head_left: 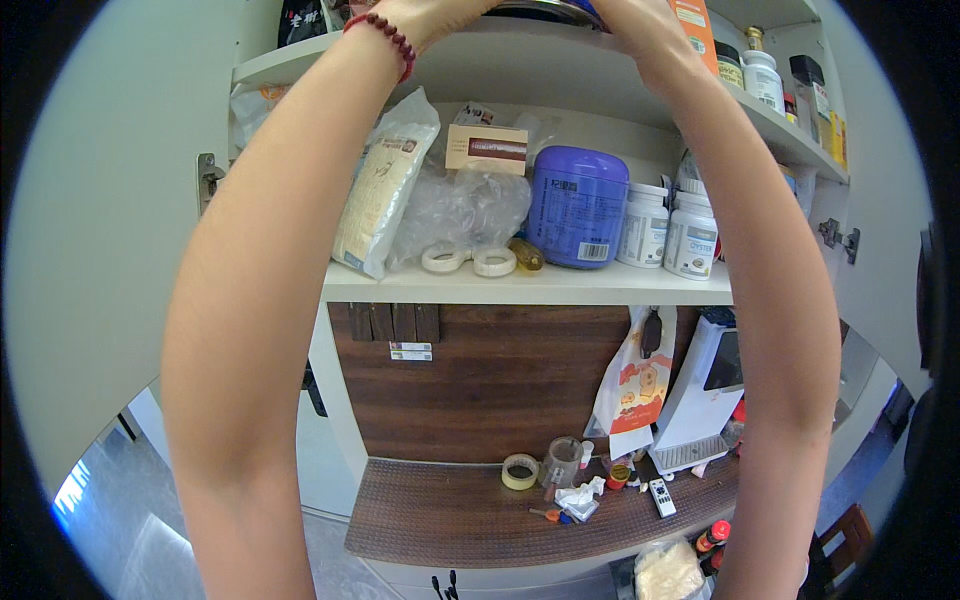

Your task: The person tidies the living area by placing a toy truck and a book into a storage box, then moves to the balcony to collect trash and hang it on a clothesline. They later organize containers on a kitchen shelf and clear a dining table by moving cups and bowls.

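Observation:
Both my arms reach up to the upper cabinet shelf. My left hand, with a dark red bead bracelet at its wrist, is at the left side of a dark round thing with a shiny rim. On the other side of it is my right hand. The top of the picture cuts off the fingers of both hands and most of the round thing, so its kind and my grip on it do not show. An orange box stands beside my right hand.
The lower shelf holds a blue tub, white bottles, a packed bag and tape rolls. Cabinet doors stand open on both sides. Below, a brown counter carries a glass jug, a remote and a white machine.

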Available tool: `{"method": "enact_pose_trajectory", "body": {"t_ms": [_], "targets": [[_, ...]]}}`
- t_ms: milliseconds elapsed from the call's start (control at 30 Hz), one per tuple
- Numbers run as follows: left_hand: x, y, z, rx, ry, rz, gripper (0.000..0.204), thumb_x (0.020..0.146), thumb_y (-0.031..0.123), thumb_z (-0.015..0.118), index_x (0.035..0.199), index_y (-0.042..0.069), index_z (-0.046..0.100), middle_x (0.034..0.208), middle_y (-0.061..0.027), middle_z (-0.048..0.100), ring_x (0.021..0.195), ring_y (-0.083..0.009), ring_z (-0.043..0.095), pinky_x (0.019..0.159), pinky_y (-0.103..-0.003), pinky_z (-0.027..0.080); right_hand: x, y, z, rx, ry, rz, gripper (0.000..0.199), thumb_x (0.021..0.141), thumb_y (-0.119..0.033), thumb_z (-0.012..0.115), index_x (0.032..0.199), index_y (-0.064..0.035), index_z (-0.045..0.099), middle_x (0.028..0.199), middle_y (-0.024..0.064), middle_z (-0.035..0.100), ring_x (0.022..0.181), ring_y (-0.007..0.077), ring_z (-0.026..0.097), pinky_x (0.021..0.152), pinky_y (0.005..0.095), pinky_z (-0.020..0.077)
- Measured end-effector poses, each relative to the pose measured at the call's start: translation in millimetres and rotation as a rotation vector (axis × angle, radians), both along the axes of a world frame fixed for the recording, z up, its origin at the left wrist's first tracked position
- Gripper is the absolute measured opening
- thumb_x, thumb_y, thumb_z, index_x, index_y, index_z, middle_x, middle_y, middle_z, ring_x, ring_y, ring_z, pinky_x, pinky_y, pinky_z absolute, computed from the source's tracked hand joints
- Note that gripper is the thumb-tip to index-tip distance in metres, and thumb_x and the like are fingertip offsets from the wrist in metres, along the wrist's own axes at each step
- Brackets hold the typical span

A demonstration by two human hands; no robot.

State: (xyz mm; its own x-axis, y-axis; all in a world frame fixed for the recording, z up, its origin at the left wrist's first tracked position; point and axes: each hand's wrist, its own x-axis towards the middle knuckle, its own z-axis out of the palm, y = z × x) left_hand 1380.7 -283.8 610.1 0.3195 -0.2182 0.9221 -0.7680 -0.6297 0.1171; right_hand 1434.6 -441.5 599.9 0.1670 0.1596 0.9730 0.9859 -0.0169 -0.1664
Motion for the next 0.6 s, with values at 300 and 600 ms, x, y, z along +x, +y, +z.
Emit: {"method": "enact_pose_trajectory", "body": {"t_ms": [300, 600], "targets": [[-37.0, -36.0, -43.7, 0.022, -0.515, 0.048, 0.071, 0.055, 0.013, 0.077, 0.111, -0.004, 0.036, 0.099, -0.0122, 0.051, 0.091, -0.0172, 0.051, 0.079, -0.028, 0.044, -38.2, -11.8, -22.5, 0.12, -0.369, 0.409, 0.058, 0.067, -0.033, 0.07, 0.103, 0.0049, 0.046, 0.09, 0.0117, 0.056, 0.08, 0.0152, 0.056, 0.066, 0.0232, 0.0459], [-67.0, -98.5, -90.6, 0.34, -0.432, -0.388, 0.099, 0.06, 0.022, 0.075, 0.126, -0.007, 0.006, 0.112, -0.0215, 0.039, 0.103, -0.0283, 0.045, 0.087, -0.035, 0.041, -73.3, -95.1, -86.7, 0.17, -0.336, 0.371, 0.065, 0.07, -0.04, 0.064, 0.112, 0.0039, 0.041, 0.098, 0.0137, 0.053, 0.091, 0.0205, 0.053, 0.078, 0.0276, 0.0431]]}}
